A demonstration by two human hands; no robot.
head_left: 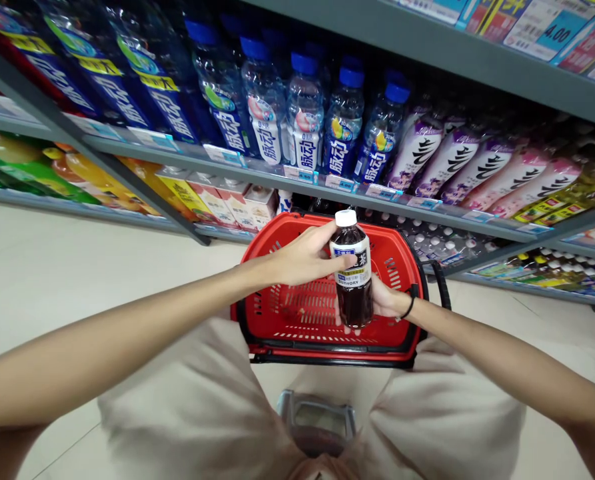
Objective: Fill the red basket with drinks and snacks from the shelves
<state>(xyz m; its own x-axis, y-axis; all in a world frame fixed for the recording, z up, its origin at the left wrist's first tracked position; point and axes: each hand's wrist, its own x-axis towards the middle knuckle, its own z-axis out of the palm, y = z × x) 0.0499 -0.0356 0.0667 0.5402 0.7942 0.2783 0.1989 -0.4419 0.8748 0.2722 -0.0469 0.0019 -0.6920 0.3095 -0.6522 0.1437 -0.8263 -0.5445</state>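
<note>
A bottle of dark tea [354, 305] with a white cap and a Suntory label is held upright, slightly tilted, above a red shopping basket [277, 327]. Gripping it from the left, my left hand [302, 257] has its thumb lying across the label and its other fingers behind the neck and upper side. My right hand [384, 299] is wrapped behind the lower part of the bottle, its fingertips showing under and beside the base. A black band circles the right wrist. The basket's slotted inside shows no goods where it is visible; the bottle and hands hide part of it.
A shelf [257, 163] ahead carries several blue-capped drink bottles [304, 113] and purple and pink bottles [457, 153]. Cartons [227, 203] and juice bottles [90, 170] fill the lower level. The basket's black handle [442, 283] sticks out right. A grey stool-like frame [320, 407] is below.
</note>
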